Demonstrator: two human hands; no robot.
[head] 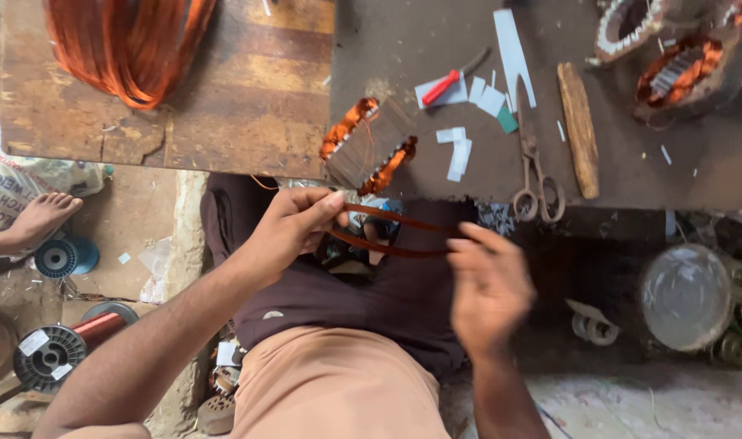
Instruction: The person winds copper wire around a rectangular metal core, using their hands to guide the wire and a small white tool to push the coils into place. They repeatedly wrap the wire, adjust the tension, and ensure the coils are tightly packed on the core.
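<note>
My left hand (294,226) pinches one end of a long narrow loop of copper wire (391,232) between thumb and fingers. My right hand (486,284), blurred, holds the other end of the loop, stretching it flat above my lap. Just beyond the hands, a motor stator (369,146) with copper windings rests at the edge of the dark workbench (631,175).
Scissors (533,175), a red-handled tool (452,81), white paper strips (509,49), a wooden stick (580,130) and two more wound stators (688,73) lie on the bench. A copper wire hank (127,45) lies on a wooden board; wire spools (54,354) sit left, beside someone's foot (38,219).
</note>
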